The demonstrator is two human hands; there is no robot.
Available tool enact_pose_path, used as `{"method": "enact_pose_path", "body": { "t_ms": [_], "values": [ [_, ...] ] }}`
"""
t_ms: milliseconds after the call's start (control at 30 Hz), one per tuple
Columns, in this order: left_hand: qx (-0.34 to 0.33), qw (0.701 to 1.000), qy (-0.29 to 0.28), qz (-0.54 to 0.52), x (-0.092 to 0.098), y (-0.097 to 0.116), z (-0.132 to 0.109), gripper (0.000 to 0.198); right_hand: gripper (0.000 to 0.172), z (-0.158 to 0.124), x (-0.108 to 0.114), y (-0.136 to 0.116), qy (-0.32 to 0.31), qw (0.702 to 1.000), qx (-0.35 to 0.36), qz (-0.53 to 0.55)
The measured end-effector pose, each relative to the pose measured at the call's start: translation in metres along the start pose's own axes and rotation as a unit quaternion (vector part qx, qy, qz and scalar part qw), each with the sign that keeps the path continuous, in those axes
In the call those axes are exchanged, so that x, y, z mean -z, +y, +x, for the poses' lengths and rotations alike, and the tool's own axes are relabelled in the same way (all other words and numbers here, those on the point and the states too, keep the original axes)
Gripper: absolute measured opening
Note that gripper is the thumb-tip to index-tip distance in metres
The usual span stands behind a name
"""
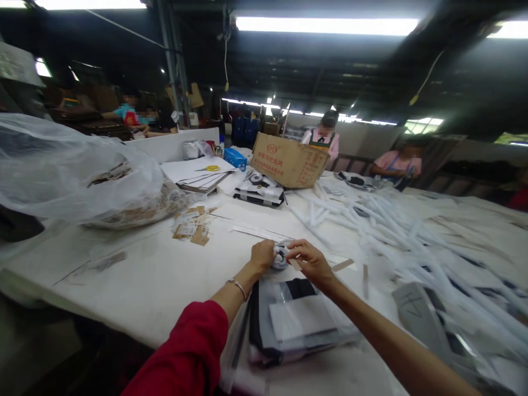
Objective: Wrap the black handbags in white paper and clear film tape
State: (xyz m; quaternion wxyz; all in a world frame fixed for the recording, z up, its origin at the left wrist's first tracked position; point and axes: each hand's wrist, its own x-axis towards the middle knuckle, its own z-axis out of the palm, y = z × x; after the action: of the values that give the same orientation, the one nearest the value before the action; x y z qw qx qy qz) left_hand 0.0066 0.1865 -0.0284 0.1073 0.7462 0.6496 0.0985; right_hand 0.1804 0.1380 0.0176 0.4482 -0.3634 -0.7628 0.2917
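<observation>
A small coiled white-and-black bundle (pixel 281 257), perhaps a rolled strap, is gripped at its left side by my left hand (pixel 263 256), whose fingers are closed. At the bundle's right side, my right hand (pixel 308 259) has bent fingertips near it and a small pale strip (pixel 295 264) under them; blur hides the exact hold. Just below the hands lies a folded grey-and-black fabric item in clear plastic (pixel 264 324), with a white rectangular piece (pixel 303 318) on top.
Paper tags (pixel 192 226) lie to the left near a large plastic bag (pixel 82 176). Behind are yellow scissors (pixel 212 168) on white sheets, a blue box (pixel 235 158), another wrapped stack (pixel 259 190) and a cardboard box (pixel 289 159). White strips (pixel 396 225) cover the right side. Several people work beyond.
</observation>
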Motion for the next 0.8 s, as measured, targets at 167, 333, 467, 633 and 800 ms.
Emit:
{"method": "enact_pose_path", "body": {
  "t_ms": [167, 333, 467, 633, 800],
  "values": [
    [-0.008, 1.000, 0.014, 0.005, 0.001, -0.003, -0.003, 0.021, 0.011, -0.013, -0.013, 0.014, -0.041, 0.997, -0.018, -0.068],
    [-0.010, 1.000, 0.024, 0.004, 0.004, -0.004, -0.006, 0.020, 0.010, -0.017, -0.012, 0.010, -0.081, 0.988, -0.048, -0.121],
    [-0.011, 1.000, 0.024, 0.003, 0.005, -0.003, -0.008, 0.020, 0.009, -0.010, -0.007, -0.003, -0.079, 0.981, -0.080, -0.159],
    [-0.017, 1.000, 0.025, -0.001, 0.008, 0.000, -0.011, 0.020, 0.011, 0.003, -0.013, 0.003, -0.074, 0.981, -0.107, -0.142],
    [-0.021, 0.999, 0.029, -0.007, 0.011, 0.003, -0.016, 0.020, 0.009, 0.009, -0.017, 0.023, -0.074, 0.978, -0.081, -0.175]
  ]
}}
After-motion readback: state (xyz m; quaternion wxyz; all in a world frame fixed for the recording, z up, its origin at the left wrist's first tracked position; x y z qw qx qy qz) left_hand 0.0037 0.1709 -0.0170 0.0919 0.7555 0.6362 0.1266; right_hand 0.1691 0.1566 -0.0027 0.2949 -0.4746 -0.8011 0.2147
